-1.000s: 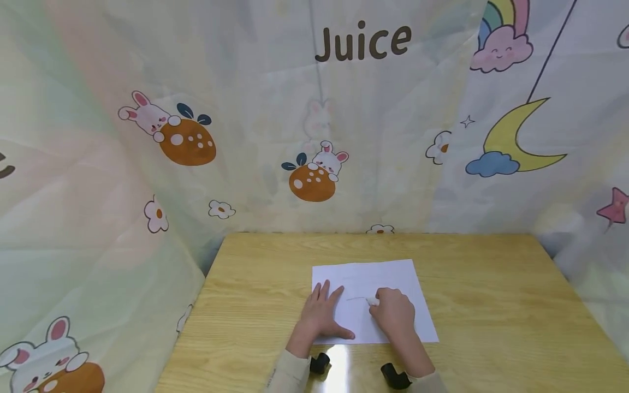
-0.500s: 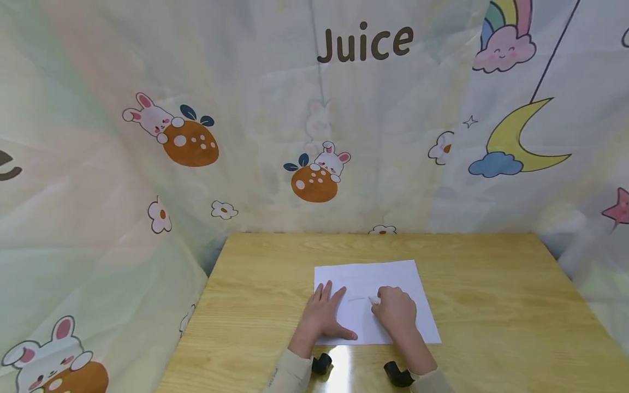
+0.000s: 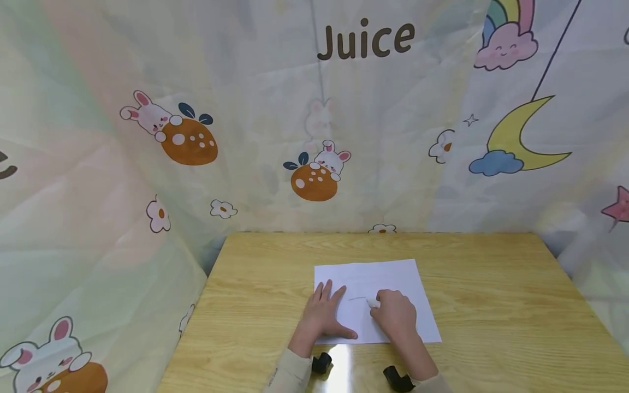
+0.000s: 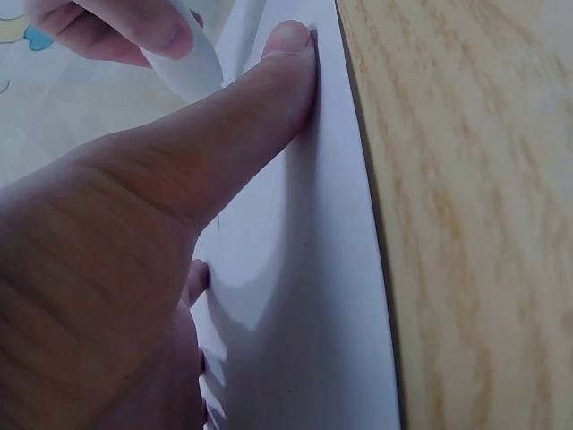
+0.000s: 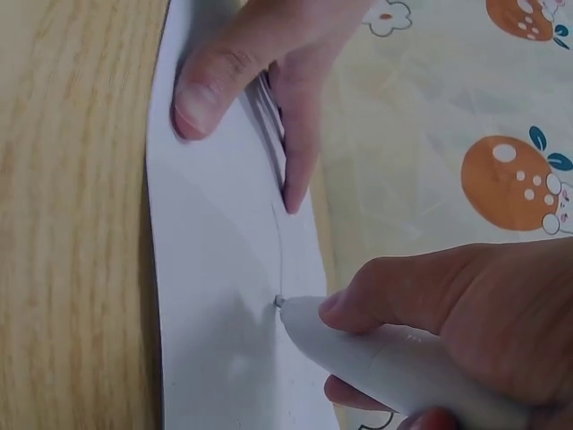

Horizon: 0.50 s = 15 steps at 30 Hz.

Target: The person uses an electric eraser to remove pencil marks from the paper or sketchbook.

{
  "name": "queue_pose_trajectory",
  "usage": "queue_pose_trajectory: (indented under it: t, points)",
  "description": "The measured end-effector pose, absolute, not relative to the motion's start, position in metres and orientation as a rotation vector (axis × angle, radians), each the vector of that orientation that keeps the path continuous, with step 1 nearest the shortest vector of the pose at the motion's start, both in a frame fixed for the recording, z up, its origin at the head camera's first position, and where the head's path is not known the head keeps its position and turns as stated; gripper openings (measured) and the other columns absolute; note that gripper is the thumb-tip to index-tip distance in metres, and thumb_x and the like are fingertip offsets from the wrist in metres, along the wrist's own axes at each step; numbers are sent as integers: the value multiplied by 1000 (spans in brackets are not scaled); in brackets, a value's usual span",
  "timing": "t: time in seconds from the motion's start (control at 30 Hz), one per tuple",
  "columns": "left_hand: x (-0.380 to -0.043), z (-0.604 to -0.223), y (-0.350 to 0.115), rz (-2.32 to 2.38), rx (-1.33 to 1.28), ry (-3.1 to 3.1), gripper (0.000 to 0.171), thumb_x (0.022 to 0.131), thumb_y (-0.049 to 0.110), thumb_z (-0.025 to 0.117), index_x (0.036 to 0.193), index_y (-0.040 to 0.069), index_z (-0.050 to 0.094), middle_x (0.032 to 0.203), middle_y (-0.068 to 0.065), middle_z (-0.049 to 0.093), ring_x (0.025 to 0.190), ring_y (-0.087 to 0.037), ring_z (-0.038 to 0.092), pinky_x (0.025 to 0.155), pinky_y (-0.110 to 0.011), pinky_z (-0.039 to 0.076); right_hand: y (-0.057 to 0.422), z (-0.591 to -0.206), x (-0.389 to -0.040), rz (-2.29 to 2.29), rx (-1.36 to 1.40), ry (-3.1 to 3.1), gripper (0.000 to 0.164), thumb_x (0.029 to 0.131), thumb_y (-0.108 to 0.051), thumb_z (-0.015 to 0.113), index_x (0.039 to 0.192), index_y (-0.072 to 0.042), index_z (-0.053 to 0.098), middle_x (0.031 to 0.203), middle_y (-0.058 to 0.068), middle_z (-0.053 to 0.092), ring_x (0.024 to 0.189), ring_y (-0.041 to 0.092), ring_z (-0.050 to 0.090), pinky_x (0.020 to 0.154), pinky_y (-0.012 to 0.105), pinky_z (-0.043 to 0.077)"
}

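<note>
A white sheet of paper (image 3: 363,278) lies on the wooden table. My left hand (image 3: 321,316) rests on its left part, fingers spread and thumb along the near edge. In my right hand (image 3: 395,314) I grip a thick white pen-shaped tool (image 5: 376,358) with a tapered nose and a small narrow tip; its rear part is hidden in the palm. The tip meets the paper at the right end of a thin dark line (image 3: 357,298). From the left wrist, the tool's nose (image 4: 192,67) shows just beyond my left thumb.
The wooden table (image 3: 491,295) extends on both sides of the paper. Black curved pieces sit at my left cuff (image 3: 321,363) and right cuff (image 3: 398,379). A printed cloth (image 3: 393,136) hangs behind the table.
My right hand shifts slightly away from me, then back toward me, with the tool's tip staying by the line's right end. My left hand stays in place on the paper.
</note>
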<state>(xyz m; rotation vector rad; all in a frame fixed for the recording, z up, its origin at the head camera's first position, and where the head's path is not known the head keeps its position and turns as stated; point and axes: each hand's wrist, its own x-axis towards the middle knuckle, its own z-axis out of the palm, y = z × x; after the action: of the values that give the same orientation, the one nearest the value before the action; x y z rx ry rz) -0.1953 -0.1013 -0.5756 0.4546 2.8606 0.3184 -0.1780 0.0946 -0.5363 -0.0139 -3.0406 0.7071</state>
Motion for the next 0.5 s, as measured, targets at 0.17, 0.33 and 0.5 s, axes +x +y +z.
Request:
queue_pose_trajectory:
  t: [0.17, 0.33, 0.5]
  points:
    - [-193, -573, -101, 308, 456, 2875, 119, 55, 78, 76, 152, 25, 34, 158, -17, 21, 144, -38, 17, 112, -50, 25, 92, -537, -180, 694, 20, -3027, 15, 73, -13, 76, 83, -3, 71, 69, 7, 65, 54, 19, 53, 47, 41, 48]
    - [-191, -574, -100, 318, 468, 2862, 118, 56, 77, 75, 152, 24, 34, 158, -17, 22, 143, -39, 17, 112, -50, 25, 90, -537, -179, 688, -11, -3068, 15, 74, -14, 77, 83, -3, 71, 70, 7, 65, 54, 19, 54, 48, 41, 49]
    - [-192, -571, -101, 302, 473, 2886, 117, 56, 77, 75, 152, 24, 35, 157, -18, 24, 143, -39, 19, 111, -50, 26, 89, -536, -181, 684, -7, -3043, 16, 74, -15, 76, 83, -3, 71, 71, 8, 66, 56, 21, 55, 48, 42, 49]
